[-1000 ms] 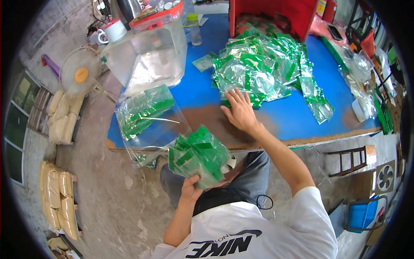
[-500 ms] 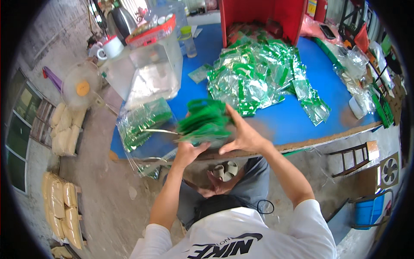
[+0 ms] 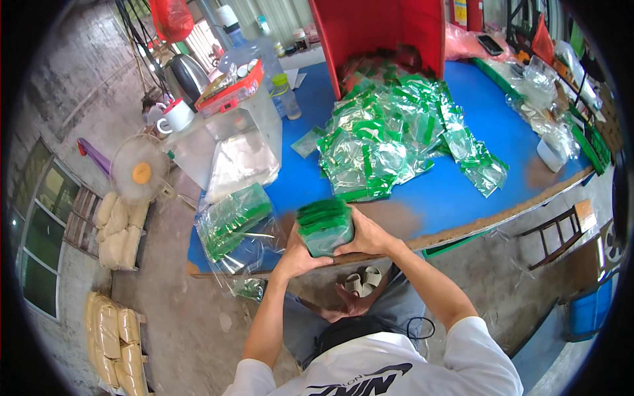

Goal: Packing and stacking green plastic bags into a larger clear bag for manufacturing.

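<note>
Between my two hands is a thick stack of clear plastic bags with green ends (image 3: 325, 228), held upright near the front edge of the blue table (image 3: 300, 179). My left hand (image 3: 300, 256) grips its left side, thumb across the near face. On the other side my right hand (image 3: 365, 232) presses with thumb and fingers. Beyond the stack spreads a loose heap of the same green and clear bags (image 3: 380, 142), spilling out of a red bin (image 3: 325, 49) lying on its side. To the left lies another bundle of green-edged bags (image 3: 238, 221) in clear wrapping.
A clear plastic box (image 3: 261, 125) with a red-rimmed lid stands at the back left, near a white mug (image 3: 177, 117) and a kettle (image 3: 188, 79). A fan (image 3: 140, 170) is left of the table. A phone (image 3: 490, 45) and plastic scraps (image 3: 545, 92) lie along the right side.
My right hand has closed in against the stack, whose bags were spread and blurred and are now squared together. The whole view has shifted slightly.
</note>
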### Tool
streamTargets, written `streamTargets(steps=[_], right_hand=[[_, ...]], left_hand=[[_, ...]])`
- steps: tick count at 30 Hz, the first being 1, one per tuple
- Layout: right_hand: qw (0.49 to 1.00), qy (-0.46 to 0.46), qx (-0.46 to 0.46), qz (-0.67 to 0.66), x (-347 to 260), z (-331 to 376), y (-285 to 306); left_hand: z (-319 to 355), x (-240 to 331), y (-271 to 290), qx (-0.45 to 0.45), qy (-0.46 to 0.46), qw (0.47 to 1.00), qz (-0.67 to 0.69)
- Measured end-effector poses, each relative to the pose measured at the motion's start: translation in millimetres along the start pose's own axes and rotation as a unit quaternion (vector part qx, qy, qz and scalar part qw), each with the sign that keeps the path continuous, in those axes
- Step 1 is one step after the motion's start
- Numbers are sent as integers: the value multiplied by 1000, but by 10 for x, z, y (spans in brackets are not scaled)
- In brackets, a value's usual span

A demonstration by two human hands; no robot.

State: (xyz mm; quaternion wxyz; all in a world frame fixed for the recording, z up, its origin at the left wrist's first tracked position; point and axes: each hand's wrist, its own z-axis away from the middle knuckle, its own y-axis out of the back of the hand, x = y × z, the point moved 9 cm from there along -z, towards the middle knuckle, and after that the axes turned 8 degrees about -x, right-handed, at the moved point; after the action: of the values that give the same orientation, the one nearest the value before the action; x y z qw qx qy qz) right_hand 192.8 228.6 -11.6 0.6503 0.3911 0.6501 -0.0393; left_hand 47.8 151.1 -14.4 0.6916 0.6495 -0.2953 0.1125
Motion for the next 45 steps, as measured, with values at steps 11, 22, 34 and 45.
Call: streamTargets(steps=[11, 22, 34, 45], right_hand=[[999, 21, 32, -1, -158, -94, -24], [1000, 13, 13, 17, -175, -99, -93], [1000, -6, -12, 20, -135, -128, -90], [999, 37, 24, 8, -269, -209, -73]], left_hand=[[-10, -15, 135, 160, -66, 863, 475], [52, -84, 64, 182, -46, 844, 503], [22, -175, -27, 160, -33, 865, 475], [-5, -106, 83, 240, -66, 791, 558]])
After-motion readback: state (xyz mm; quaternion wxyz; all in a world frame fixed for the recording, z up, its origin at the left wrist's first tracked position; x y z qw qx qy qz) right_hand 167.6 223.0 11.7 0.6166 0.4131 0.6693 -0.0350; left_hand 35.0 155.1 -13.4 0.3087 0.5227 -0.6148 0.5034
